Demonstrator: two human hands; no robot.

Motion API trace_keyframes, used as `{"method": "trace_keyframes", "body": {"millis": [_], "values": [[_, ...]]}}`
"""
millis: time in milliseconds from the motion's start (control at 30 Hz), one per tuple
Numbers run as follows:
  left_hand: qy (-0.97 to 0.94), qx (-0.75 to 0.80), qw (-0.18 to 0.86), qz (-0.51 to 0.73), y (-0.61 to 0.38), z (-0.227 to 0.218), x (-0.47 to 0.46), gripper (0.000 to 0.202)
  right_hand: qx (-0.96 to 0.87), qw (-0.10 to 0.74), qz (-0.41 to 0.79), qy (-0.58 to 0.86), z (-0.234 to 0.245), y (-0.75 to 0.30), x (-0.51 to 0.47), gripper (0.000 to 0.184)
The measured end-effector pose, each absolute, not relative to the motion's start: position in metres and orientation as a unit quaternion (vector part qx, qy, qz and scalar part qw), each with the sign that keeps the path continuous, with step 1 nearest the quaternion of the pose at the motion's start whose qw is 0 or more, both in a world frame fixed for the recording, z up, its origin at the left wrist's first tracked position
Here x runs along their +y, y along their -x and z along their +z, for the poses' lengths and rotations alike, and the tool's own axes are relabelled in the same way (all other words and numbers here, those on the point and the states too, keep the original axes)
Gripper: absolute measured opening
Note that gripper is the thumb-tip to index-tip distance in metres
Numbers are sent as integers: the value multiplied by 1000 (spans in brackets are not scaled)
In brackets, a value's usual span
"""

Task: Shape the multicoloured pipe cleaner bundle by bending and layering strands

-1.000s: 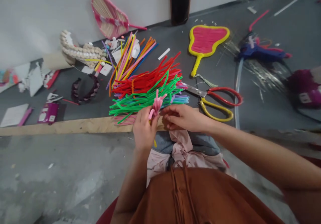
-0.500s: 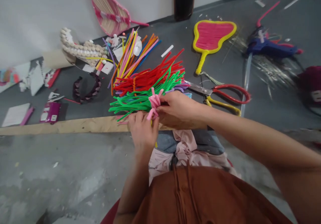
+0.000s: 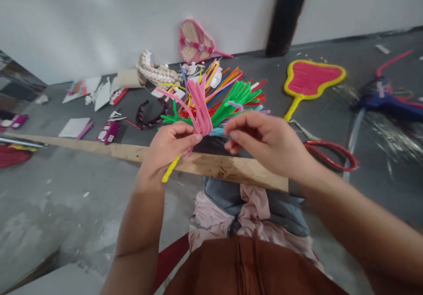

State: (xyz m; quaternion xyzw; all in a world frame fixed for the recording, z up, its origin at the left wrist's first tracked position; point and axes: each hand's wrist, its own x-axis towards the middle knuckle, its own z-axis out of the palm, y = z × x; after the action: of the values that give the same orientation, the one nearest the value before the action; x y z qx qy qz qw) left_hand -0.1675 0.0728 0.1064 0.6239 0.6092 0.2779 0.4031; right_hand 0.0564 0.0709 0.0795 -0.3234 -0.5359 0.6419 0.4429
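Observation:
My left hand point(image 3: 173, 143) is closed around the base of a bundle of pink pipe cleaners point(image 3: 201, 105), which fans upward from the fingers. Below that hand pokes out a yellow fuzzy stem point(image 3: 171, 168); how it joins the pink bundle is hidden. To the right, apart from the bundle, my right hand point(image 3: 261, 140) hovers with bent, parted fingers and nothing visible between them. Green pipe cleaners point(image 3: 243, 97) lie on the table just behind both hands, with red ones partly covered beneath. Light blue pipe cleaners point(image 3: 218, 131) show between the hands.
A pink fan with yellow edging point(image 3: 312, 80) lies at right, near red-handled scissors point(image 3: 330, 154) and a blue glue gun point(image 3: 390, 103). A dark braided headband point(image 3: 152, 114) and purple box point(image 3: 108, 132) are at left. A black phone point(image 3: 286, 17) leans on the wall.
The pink bundle, earlier bunched between both hands, now stands fanned up in my left hand. My right hand has let go and drawn off to the right. The view has shifted.

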Motion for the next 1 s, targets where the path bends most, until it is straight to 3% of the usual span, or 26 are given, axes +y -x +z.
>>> {"method": "trace_keyframes", "body": {"millis": [67,133,233,433,600,833,1000], "values": [[-605,597,446,281,171,109,76,28,-504,364,730,284,71,-49,50,7],[-600,585,455,301,173,106,79,28,-435,328,793,273,55,-37,36,17],[-595,570,463,326,170,100,78,29,-293,394,824,284,33,-15,36,33],[-601,562,481,302,153,93,64,26,-202,474,806,292,20,1,60,32],[-714,569,298,278,147,85,56,12,-181,488,806,283,17,0,61,37],[-814,534,84,213,142,66,49,13,-161,477,816,283,11,-2,57,38],[-810,538,52,228,124,45,28,19,-106,503,802,305,1,-10,46,40]]}}
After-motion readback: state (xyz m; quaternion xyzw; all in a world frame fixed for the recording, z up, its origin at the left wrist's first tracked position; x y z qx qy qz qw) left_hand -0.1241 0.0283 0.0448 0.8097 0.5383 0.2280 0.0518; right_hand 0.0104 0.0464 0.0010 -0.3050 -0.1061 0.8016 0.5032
